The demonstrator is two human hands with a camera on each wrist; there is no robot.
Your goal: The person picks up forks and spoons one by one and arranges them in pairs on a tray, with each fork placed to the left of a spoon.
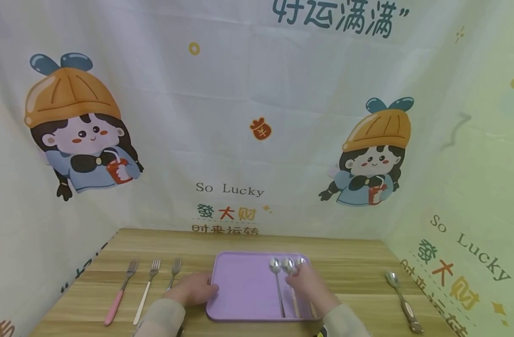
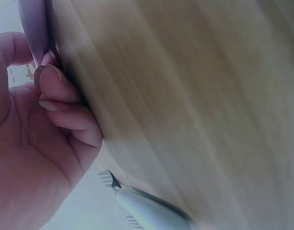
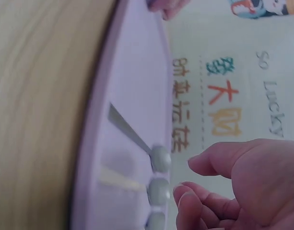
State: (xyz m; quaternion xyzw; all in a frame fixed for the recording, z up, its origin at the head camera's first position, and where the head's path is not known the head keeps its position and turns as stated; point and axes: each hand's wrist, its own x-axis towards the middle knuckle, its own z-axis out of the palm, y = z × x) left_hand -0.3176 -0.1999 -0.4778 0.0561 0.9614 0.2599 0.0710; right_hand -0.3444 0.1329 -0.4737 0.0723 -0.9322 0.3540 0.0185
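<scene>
A light purple tray [image 1: 242, 288] lies on the wooden table, with three spoons on its right part. The left spoon [image 1: 275, 266] and middle spoon [image 1: 288, 265] show their bowls at the far end; my hand partly covers the right spoon [image 1: 300, 261]. At the tray's left edge my left hand [image 1: 193, 289] grips the rim, thumb above and fingers curled below, as the left wrist view also shows. My right hand [image 1: 311, 285] is over the right-hand spoons. In the right wrist view its thumb and fingers [image 3: 211, 155] stand apart with nothing between them.
Left of the tray lie a pink-handled fork [image 1: 115, 306], a white-handled fork [image 1: 143, 302] and another fork [image 1: 176, 267], partly behind my left hand. Another spoon [image 1: 401, 297] with a decorated handle lies far right. A printed cloth [image 1: 223, 140] hangs around the table.
</scene>
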